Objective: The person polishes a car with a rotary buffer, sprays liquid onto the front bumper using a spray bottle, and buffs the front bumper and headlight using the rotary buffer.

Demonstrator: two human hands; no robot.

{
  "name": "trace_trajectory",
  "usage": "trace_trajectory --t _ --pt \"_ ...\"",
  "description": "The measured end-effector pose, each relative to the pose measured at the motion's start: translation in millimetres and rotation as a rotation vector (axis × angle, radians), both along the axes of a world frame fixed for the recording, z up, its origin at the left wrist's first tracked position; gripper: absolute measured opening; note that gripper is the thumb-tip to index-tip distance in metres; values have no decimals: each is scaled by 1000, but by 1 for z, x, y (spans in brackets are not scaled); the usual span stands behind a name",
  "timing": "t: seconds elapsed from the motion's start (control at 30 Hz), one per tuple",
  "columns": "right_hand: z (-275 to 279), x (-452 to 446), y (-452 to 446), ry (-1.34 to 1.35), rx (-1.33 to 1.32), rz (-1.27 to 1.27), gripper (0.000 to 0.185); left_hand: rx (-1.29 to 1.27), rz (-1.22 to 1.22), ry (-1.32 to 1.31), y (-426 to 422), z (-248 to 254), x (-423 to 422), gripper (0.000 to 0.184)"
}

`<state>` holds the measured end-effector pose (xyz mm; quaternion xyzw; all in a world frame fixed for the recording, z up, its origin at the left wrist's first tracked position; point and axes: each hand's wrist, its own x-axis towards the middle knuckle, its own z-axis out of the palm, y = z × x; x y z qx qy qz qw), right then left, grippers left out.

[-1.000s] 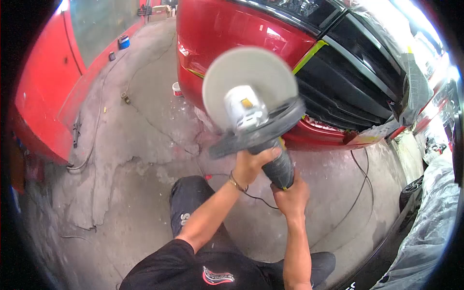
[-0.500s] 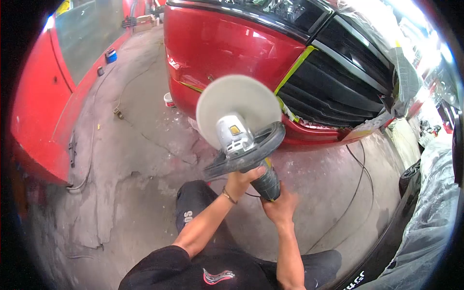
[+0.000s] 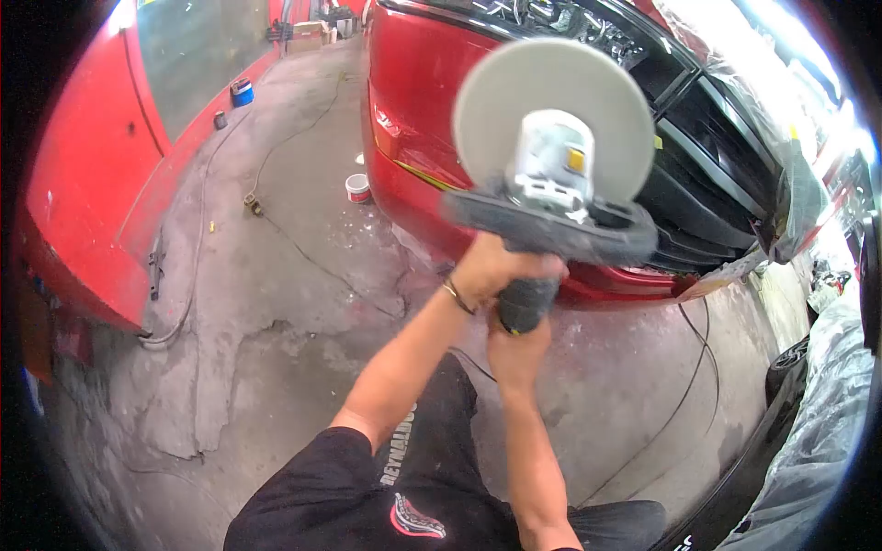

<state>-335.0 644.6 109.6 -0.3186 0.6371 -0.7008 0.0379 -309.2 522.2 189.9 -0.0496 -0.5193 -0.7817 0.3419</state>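
Polisher [image 3: 554, 156], one, white-headed with a black body, held up in front of the red car [image 3: 413, 87]. Pale round pad [image 3: 556, 78], one, facing the car's bodywork; you cannot tell from this angle whether it touches. Hands, two, both occupied: your left hand [image 3: 501, 271] wraps the body just below the black loop handle [image 3: 551, 230], and your right hand [image 3: 519, 354] closes around its rear end.

Progress, as judged: masking is in place and the tool is up at the bodywork; no border shows between finished and unfinished paint, so how much is left cannot be told.

Yellow-green tape [image 3: 427, 176], at least one strip, low on the car. White tub [image 3: 357, 189], one, on the floor [image 3: 276, 376] near the car. Blue can [image 3: 243, 93], one, with one small dark can [image 3: 220, 120] beside it. Cable connector [image 3: 252, 204], one, on the floor. Plastic sheeting [image 3: 818, 404], bulky, at your far right.
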Motion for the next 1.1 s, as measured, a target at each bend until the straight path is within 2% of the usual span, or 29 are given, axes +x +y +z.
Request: trace_trajectory --t 0.07,0.13,0.23,0.37,0.47,0.53,0.63,0.73,0.83,0.9,0.97,1.1 --pt "17 15 -21 53 4 20 32 2 2 66 -22 14 19 62" --pt "47 27 -30 77 211 70 44 -33 32 107 -45 26 36 61" --pt "79 31 -42 224 504 109 42 -5 147 104 -66 35 57 67" --pt "111 31 -20 286 606 208 42 43 342 25 -52 44 71 71" --pt "112 26 28 241 570 314 46 122 327 -50 -5 56 68 58" --pt "114 28 66 150 544 296 50 120 294 -93 32 66 64 49" --pt "91 42 98 -26 293 157 34 60 99 -150 67 69 47 48" --pt "73 51 111 -262 243 115 24 -107 106 -144 78 49 21 52" --pt "41 52 103 -146 185 83 20 -129 147 -130 77 40 27 49" --pt "44 54 92 -120 236 127 25 -25 126 -175 66 32 46 45" --pt "31 47 81 -23 370 150 29 -10 282 -159 60 10 58 53" --pt "-20 37 62 -41 281 267 41 -99 432 -179 52 -40 69 44"
